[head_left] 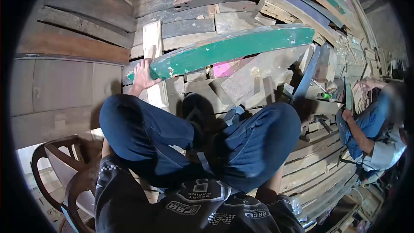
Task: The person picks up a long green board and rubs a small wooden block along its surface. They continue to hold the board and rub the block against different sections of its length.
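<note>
My left hand (143, 77) grips the left end of a long green-painted wooden plank (233, 47), with the fingers over it and the thumb against its near face. The plank lies across in front of my knees, its paint chipped in places, its right end toward the stacked wood. Beneath its left part runs a pale narrow board (153, 34), at a right angle to it. My right arm (271, 187) goes down beside my right thigh, and my knee hides the hand.
Another person (384, 138) sits at the right, holding a piece of wood (349, 96). A wooden chair (71, 168) stands at my left, near a plank wall (64, 86). Long boards (297, 0) are piled at the back right. Wood scraps and a pink piece (223, 69) lie ahead.
</note>
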`<state>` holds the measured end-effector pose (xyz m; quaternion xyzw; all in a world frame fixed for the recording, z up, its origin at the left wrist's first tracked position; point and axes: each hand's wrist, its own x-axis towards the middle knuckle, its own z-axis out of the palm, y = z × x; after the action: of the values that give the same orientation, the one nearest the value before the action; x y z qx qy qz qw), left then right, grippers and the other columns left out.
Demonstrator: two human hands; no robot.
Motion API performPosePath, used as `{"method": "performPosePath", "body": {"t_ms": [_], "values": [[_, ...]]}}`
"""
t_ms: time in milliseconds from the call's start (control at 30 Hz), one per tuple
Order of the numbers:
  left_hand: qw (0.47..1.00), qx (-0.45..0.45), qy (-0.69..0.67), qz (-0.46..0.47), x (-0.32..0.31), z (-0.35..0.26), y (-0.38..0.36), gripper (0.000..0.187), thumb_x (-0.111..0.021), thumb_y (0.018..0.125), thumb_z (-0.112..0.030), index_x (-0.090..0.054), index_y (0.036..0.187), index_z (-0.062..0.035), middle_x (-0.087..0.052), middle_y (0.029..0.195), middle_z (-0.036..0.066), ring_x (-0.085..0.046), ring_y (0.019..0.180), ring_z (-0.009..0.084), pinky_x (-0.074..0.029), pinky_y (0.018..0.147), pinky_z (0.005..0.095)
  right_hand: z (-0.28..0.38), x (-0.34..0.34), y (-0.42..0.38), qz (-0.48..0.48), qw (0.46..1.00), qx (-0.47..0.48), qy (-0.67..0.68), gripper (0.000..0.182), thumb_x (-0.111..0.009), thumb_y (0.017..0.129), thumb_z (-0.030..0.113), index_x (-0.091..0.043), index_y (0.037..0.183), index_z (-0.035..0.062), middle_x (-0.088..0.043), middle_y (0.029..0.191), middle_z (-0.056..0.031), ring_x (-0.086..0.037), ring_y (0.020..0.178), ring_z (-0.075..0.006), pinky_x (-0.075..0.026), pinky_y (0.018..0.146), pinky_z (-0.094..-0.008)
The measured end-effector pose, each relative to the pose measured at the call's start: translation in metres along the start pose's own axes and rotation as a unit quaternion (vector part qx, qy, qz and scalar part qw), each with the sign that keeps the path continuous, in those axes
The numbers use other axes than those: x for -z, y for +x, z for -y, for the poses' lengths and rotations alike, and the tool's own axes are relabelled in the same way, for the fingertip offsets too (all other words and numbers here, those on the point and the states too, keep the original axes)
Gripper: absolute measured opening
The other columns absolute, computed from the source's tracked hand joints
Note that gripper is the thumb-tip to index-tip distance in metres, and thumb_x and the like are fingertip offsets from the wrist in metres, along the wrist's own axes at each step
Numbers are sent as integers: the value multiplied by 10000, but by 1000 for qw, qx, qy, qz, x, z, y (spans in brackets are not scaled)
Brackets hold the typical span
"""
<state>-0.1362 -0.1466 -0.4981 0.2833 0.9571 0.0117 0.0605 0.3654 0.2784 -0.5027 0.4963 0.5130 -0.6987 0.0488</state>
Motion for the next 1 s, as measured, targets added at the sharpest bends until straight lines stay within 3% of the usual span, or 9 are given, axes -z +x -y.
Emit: {"method": "performPosePath", "body": {"t_ms": [467, 500, 567, 633, 667, 767, 800, 867, 1000], "values": [[999, 5, -26, -34, -5, -2, 0, 916, -761, 625, -511, -415, 1328, -37, -486, 1207, 198, -454, 1169, 377, -333, 1021, 522, 150, -78, 88, 114, 882, 307, -338, 230, -623, 917, 202, -670, 1021, 3, -615, 755, -16, -559, 650, -118, -457, 621, -254], [999, 19, -38, -20, 1, -5, -1, 918, -763, 623, -510, -416, 1328, -35, -487, 1211, 200, -454, 1169, 377, -332, 1024, 520, 138, -63, 122, 126, 961, 198, -145, 251, -644, 891, 223, -658, 1041, 23, -616, 798, -28, -567, 693, -157, -466, 654, -293], [998, 28, -61, -7, 7, -9, -1, 934, -768, 614, -507, -409, 1332, -27, -491, 1219, 200, -454, 1169, 378, -331, 1026, 515, 136, -64, 145, 19, 946, 233, -225, 301, -667, 847, 252, -633, 1074, 57, -611, 900, -66, -567, 799, -238, -466, 727, -373], [998, 21, -52, -23, -1, -3, -1, 923, -767, 622, -504, -411, 1330, -32, -493, 1216, 193, -455, 1169, 375, -334, 1022, 504, 138, -84, 148, -214, 547, 451, -672, 346, -672, 814, 265, -608, 1102, 84, -597, 1020, -117, -553, 924, -322, -450, 805, -455], [998, 25, -55, -11, 4, -6, -1, 916, -766, 629, -505, -412, 1328, -31, -492, 1216, 190, -456, 1169, 374, -333, 1023, 500, 142, -95, 149, -209, 603, 385, -667, 442, -686, 715, 200, -575, 1130, 100, -530, 1149, -176, -487, 1056, -405, -392, 902, -544], [999, 32, -41, -10, 5, -8, -2, 903, -766, 641, -502, -411, 1322, -25, -485, 1216, 182, -452, 1169, 365, -325, 1040, 492, 151, -127, 133, -260, 576, 394, -667, 522, -680, 716, 216, -515, 1202, 124, -478, 1133, -177, -440, 1096, -398, -386, 905, -519], [999, 30, -40, -10, 6, -8, -2, 905, -766, 642, -501, -409, 1323, -24, -481, 1219, 180, -449, 1173, 362, -322, 1045, 491, 156, -138, 122, -226, 614, 427, -624, 573, -664, 741, 221, -469, 1270, 121, -540, 1108, -214, -515, 1058, -423, -422, 891, -544], [998, 21, -41, -30, -2, -4, -1, 916, -757, 626, -509, -414, 1319, -19, -468, 1213, 209, -450, 1152, 390, -333, 1011, 529, 175, -169, 101, -73, 782, 236, -572, 647, -639, 778, 261, -391, 1359, 118, -632, 1008, -253, -622, 934, -449, -486, 830, -564], [998, 37, -53, -18, -2, -7, -1, 901, -772, 634, -490, -407, 1313, -23, -478, 1223, 177, -442, 1184, 369, -329, 1027, 505, 154, -197, 117, -47, 744, 268, -610, 775, -633, 828, 384, -285, 1482, 155, -677, 967, -261, -671, 940, -398, -517, 853, -527]]}}
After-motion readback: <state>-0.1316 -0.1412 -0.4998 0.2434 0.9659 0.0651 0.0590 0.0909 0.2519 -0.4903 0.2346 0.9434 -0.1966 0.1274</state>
